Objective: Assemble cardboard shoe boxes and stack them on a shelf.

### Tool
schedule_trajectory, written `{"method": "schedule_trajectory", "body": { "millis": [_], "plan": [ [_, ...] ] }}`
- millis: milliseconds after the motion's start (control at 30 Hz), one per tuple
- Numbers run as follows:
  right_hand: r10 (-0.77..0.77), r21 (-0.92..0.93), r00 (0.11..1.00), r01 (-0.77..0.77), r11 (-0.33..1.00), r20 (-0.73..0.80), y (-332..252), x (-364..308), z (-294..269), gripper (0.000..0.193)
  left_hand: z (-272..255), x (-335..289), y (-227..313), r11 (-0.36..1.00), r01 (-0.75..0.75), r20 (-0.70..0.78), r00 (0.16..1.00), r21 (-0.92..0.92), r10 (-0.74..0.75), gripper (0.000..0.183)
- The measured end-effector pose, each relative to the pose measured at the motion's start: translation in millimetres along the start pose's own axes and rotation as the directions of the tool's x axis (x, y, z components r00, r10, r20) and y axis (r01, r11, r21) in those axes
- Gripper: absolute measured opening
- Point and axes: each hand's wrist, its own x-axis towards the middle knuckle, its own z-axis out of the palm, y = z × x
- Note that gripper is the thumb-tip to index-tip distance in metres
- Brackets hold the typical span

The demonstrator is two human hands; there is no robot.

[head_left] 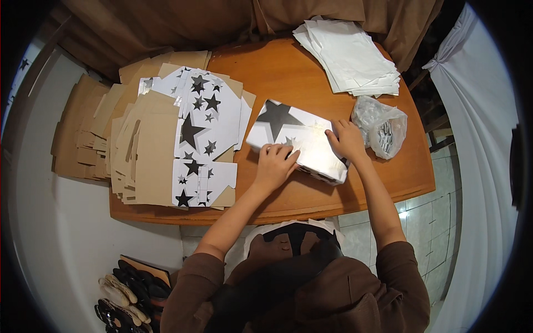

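Observation:
A closed white cardboard box (311, 141) printed with black and grey stars lies at a slant on the wooden table in front of me. My left hand (275, 166) holds its near long side, fingers bent over the edge onto the top. At the right end, my right hand (348, 141) grips the box, with the thumb on the lid and the other fingers along the far corner. Light glares off the lid between the hands. Just right of my right hand sits a clear plastic bag (361, 114) with small silvery packets (387, 136) in it.
Flat, unfolded cardboard blanks (155, 150) are piled on the table's left side, a star-printed one (214, 125) on top. A stack of white paper sheets (355, 64) lies at the far right. Shoes (130, 294) stand on the lower left. Brown curtains (183, 28) hang behind the table (255, 69).

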Motion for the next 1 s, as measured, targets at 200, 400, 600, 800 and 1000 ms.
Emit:
{"method": "schedule_trajectory", "body": {
  "millis": [200, 400, 600, 800, 1000],
  "plan": [
    [0.126, 0.0, 0.985, -0.126, 0.992, 0.117, -12, -35, -14, 0.037, -6, 12, -40, 0.995, -0.076, -0.015, 0.997, 0.067, 0.077, 0.034],
    [0.18, 0.393, 0.921, -0.316, 0.864, 0.344, -41, -69, -27, 0.041, -1, 0, -59, 0.98, 0.091, -0.075, 0.994, 0.176, -0.079, 0.035],
    [0.235, 0.805, 0.941, -0.331, 0.493, 0.243, -34, -117, 31, 0.051, -1, -54, -38, 0.983, 0.183, 0.207, 0.961, 0.025, -0.184, 0.047],
    [0.16, 0.877, 0.967, -0.247, 0.413, 0.197, -62, -127, 42, 0.065, 1, -100, -16, 0.955, 0.27, 0.565, 0.81, -0.122, -0.157, 0.081],
    [0.171, 0.931, 0.982, -0.133, 0.34, 0.078, -62, -110, 42, 0.067, 5, -78, -13, 0.928, 0.327, 0.548, 0.816, -0.177, -0.183, 0.105]
  ]
}}
